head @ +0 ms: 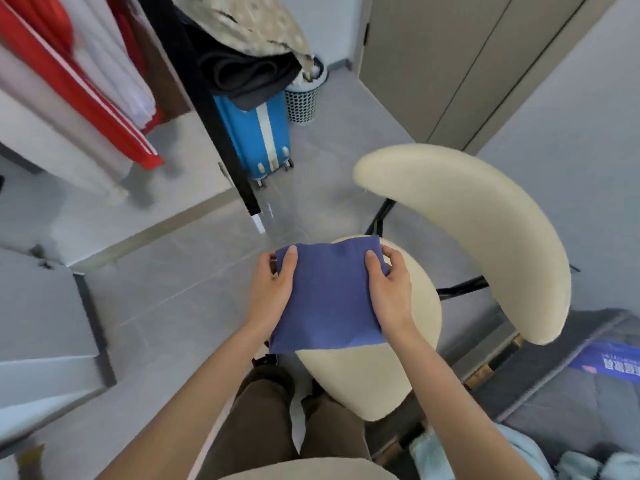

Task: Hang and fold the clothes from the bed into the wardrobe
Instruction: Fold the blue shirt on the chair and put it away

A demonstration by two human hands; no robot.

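Observation:
A folded blue cloth (330, 296) is held flat in front of me, partly over the seat of a cream chair (363, 375). My left hand (272, 289) grips its left edge, thumb on top. My right hand (389, 287) grips its right edge the same way. At the upper left, red and white garments (90, 81) hang in the open wardrobe. Light blue clothing (519, 455) lies at the bottom right corner.
The chair's curved cream backrest (485, 237) rises to my right. A blue suitcase (259, 133) with dark folded clothes (242, 77) on it stands ahead beside a mesh waste bin (303, 102). A black frame post (221, 133) runs down to the grey tiled floor (166, 271).

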